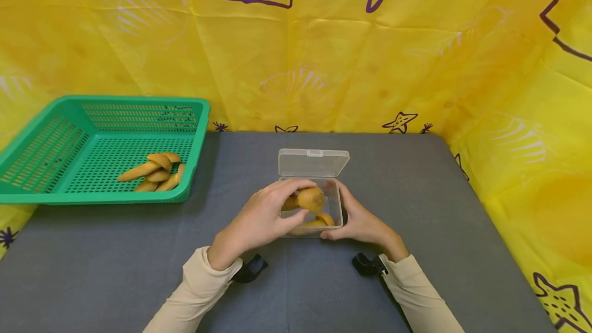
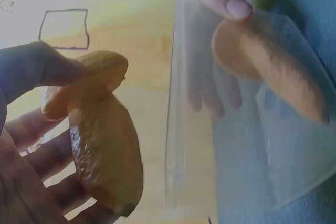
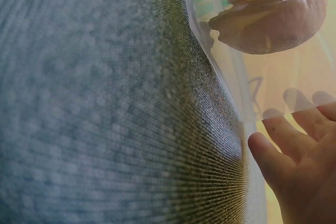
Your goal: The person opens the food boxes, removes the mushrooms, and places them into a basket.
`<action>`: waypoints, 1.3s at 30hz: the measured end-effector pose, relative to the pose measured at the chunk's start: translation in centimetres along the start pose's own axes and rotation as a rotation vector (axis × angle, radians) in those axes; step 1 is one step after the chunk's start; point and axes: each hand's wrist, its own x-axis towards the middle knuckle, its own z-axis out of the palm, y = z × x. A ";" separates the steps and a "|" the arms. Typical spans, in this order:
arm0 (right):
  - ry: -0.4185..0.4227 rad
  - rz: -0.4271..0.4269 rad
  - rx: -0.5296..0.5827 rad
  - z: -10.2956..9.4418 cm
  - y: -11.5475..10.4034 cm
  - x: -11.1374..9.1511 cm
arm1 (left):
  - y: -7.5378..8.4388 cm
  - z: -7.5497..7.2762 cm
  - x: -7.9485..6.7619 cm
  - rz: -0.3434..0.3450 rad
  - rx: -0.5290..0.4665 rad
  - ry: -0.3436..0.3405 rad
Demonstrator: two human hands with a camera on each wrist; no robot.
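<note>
My left hand [image 1: 263, 215] pinches a brown mushroom [image 1: 312, 199] by its cap, thumb on one side and fingers on the other. In the left wrist view, the thick stem of this held mushroom [image 2: 107, 156] hangs downward. Below it stands a clear plastic box [image 1: 336, 222], its hinged lid [image 1: 314, 163] raised at the far side. Another mushroom [image 1: 326, 219] lies inside the box, visible through the wall in the right wrist view too. The right hand [image 1: 363, 222] holds the box at its right side, thumb at the near corner and fingers along the far part of that side.
At the left, a green plastic basket [image 1: 92, 198] holds several brown mushrooms [image 1: 159, 171] in its near right corner. A grey cloth [image 1: 398, 179] covers the table. Yellow patterned fabric [image 1: 240, 66] hangs behind and along the right side.
</note>
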 end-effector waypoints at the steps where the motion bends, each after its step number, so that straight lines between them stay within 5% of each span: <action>1: -0.002 0.001 0.000 0.0 0.0 0.0 | -0.1 -0.2 0.0 -0.004 0.008 0.013; 39: -0.019 -0.018 0.039 0.0 -0.2 -0.2 | -6.0 -9.5 -4.7 -0.244 0.224 0.308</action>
